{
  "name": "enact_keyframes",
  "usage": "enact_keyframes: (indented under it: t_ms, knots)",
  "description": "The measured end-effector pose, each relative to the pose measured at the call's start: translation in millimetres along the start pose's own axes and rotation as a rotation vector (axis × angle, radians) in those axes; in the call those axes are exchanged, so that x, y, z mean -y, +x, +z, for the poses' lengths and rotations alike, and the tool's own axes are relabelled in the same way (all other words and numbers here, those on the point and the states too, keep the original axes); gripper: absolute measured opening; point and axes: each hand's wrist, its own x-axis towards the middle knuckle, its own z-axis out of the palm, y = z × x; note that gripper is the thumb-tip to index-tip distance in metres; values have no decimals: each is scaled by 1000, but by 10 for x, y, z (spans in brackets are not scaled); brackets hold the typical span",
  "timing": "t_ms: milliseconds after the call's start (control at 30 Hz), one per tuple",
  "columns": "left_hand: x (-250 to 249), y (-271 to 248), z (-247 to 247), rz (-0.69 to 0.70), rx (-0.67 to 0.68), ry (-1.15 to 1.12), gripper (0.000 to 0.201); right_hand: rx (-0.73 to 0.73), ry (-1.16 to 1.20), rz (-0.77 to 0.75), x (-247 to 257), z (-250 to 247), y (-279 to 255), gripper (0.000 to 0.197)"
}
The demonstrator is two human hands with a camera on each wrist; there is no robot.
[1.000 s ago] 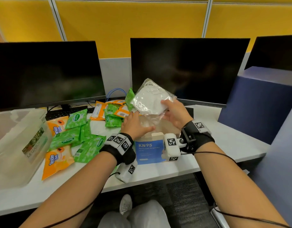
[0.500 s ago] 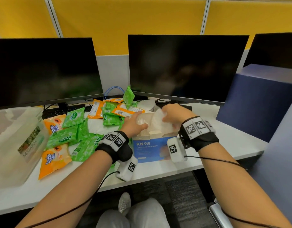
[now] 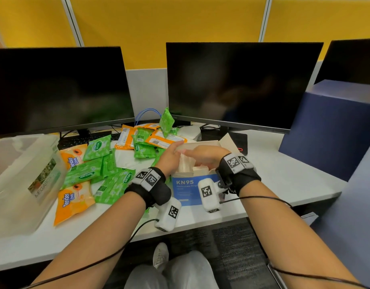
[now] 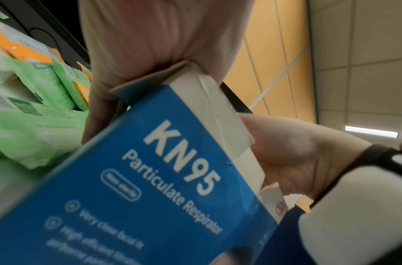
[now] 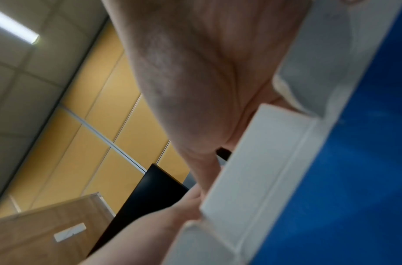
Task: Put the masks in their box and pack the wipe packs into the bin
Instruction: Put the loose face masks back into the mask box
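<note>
The blue KN95 box (image 3: 186, 190) stands open near the desk's front edge, with white bagged masks (image 3: 185, 166) inside it. My left hand (image 3: 171, 156) lies along the box's left rim with its fingers stretched toward the far edge. In the left wrist view its palm (image 4: 150, 35) sits on the box (image 4: 150, 179) corner. My right hand (image 3: 202, 155) lies flat over the opening, fingers pointing left onto the masks. Green wipe packs (image 3: 84, 174) and orange wipe packs (image 3: 73, 201) are strewn left of the box. The clear plastic bin (image 3: 17, 184) stands at the far left.
Two dark monitors (image 3: 61, 88) (image 3: 242, 84) stand behind the desk, with a keyboard (image 3: 75, 140) under the left one. A dark blue box (image 3: 326, 130) sits at the right. The mask box's flap (image 3: 225, 140) sticks up behind my right hand. More packs (image 3: 150, 138) pile up behind the box.
A second ago both hands held a bagged mask above the box. They lowered it into the box, and now both hands lie over the opening.
</note>
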Motion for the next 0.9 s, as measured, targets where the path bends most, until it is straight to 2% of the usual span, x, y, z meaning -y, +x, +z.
enact_keyframes:
  t_ms: [67, 167, 400, 500, 600, 667, 767, 833, 900]
  knots:
    - [10, 15, 15, 0, 5, -28, 42, 3, -135, -14, -52, -26, 43, 65]
    - [28, 55, 47, 9, 4, -51, 42, -57, -270, -33, -115, -83, 55, 56]
    - [-5, 132, 185, 3, -109, -135, 40, -163, -285, -90, -100, -54, 21, 50]
    - [-47, 136, 195, 2, -76, -134, 39, -242, -344, -86, -32, -89, 8, 42]
    - [-58, 133, 95, 54, -20, -98, 40, -355, -419, -128, 107, -97, 7, 45]
    - [-26, 132, -54, 84, -30, -50, 42, -465, -440, -227, 234, -62, 50, 47]
    - [145, 171, -418, 76, -83, 74, 43, -580, -279, -445, 523, 131, 145, 43]
    - [320, 191, -724, 37, -120, 154, 41, -571, -192, -569, 737, 368, 201, 42]
    - [513, 185, -1021, -17, -160, 260, 38, -482, -120, -614, 906, 629, 262, 44]
